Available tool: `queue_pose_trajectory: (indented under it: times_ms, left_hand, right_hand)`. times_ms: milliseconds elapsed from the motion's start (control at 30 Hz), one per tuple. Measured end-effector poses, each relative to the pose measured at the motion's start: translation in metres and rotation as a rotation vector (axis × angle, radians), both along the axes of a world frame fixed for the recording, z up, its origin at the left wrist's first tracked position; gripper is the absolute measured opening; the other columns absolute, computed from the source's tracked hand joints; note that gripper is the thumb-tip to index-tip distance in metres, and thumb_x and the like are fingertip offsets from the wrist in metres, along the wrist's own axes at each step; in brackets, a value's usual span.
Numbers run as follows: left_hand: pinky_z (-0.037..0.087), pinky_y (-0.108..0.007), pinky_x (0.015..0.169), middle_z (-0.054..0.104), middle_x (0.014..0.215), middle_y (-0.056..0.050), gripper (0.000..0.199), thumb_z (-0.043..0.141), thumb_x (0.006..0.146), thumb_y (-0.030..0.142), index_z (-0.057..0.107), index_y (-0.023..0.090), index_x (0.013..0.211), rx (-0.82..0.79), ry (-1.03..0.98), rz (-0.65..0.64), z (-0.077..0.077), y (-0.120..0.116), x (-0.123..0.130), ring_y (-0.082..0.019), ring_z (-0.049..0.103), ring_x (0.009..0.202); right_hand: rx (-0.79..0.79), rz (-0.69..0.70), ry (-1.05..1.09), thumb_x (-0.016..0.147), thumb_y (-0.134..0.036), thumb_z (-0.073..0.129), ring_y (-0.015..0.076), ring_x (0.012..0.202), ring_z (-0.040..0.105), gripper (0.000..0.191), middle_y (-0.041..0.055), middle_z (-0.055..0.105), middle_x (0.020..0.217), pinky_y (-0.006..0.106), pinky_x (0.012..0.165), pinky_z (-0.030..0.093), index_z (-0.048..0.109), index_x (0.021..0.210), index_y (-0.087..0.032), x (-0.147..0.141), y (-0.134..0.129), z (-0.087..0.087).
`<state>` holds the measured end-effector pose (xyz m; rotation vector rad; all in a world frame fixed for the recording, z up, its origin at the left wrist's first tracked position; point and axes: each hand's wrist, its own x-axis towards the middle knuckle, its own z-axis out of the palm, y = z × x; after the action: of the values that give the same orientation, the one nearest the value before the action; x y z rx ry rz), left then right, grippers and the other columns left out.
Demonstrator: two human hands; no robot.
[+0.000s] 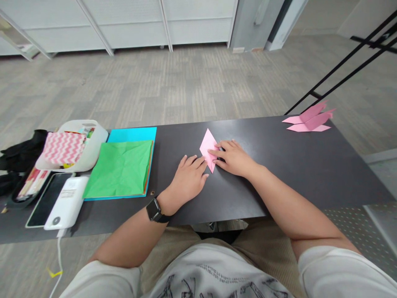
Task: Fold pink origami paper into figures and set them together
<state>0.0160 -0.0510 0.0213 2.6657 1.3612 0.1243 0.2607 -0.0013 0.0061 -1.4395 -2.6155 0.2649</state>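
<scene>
A pink sheet of origami paper (208, 142), folded into a long diamond, lies on the dark table with one point toward the far edge. My left hand (190, 178) is palm down at its lower left, fingers stretched out, fingertips at the paper's edge. From the right, my right hand (233, 158) rests its fingertips on the paper's middle and right edge, fingers extended and a little apart. Part of the diamond's right side is hidden under those fingers.
Folded pink paper figures (310, 119) stand at the table's far right. On the left lie green paper (120, 169) over blue sheets (133, 134), a white basket (99, 138) with a pink zigzag packet, a phone (51, 198) and a white power bank (66, 203) with a cable.
</scene>
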Motion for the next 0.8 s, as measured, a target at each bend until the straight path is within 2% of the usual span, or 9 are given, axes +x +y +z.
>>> queue_pose_trajectory:
  times_ms: [333, 600, 800]
  left_hand:
    - [0.034, -0.060, 0.131, 0.064, 0.155, -0.014, 0.052, 0.060, 0.107, 0.042, 0.060, 0.017, 0.153, -0.005, 0.028, -0.085, 0.005, -0.020, 0.004, -0.037, 0.052, 0.148]
    - [0.036, -0.057, 0.130, 0.071, 0.146, -0.010, 0.037, 0.062, 0.108, 0.038, 0.071, 0.021, 0.140, -0.058, 0.006, -0.155, 0.015, -0.011, 0.001, -0.033, 0.059, 0.141]
    - [0.038, -0.061, 0.128, 0.076, 0.135, -0.008, 0.024, 0.065, 0.106, 0.031, 0.080, 0.025, 0.124, -0.044, -0.064, -0.169, 0.014, -0.006, 0.000, -0.031, 0.065, 0.133]
  right_hand:
    - [-0.019, 0.002, -0.014, 0.106, -0.039, 0.063, 0.0355, 0.141, 0.054, 0.045, 0.0140, 0.062, 0.147, 0.072, 0.125, 0.035, 0.066, 0.151, -0.034, -0.002, -0.002, 0.005]
    - [-0.023, -0.001, -0.012, 0.107, -0.039, 0.062, 0.0353, 0.143, 0.053, 0.045, 0.0138, 0.062, 0.147, 0.071, 0.125, 0.036, 0.066, 0.152, -0.033, -0.002, -0.002, 0.006]
    - [-0.012, 0.010, -0.017, 0.107, -0.039, 0.062, 0.0358, 0.142, 0.053, 0.046, 0.0143, 0.061, 0.148, 0.072, 0.125, 0.036, 0.066, 0.153, -0.033, 0.000, -0.001, 0.004]
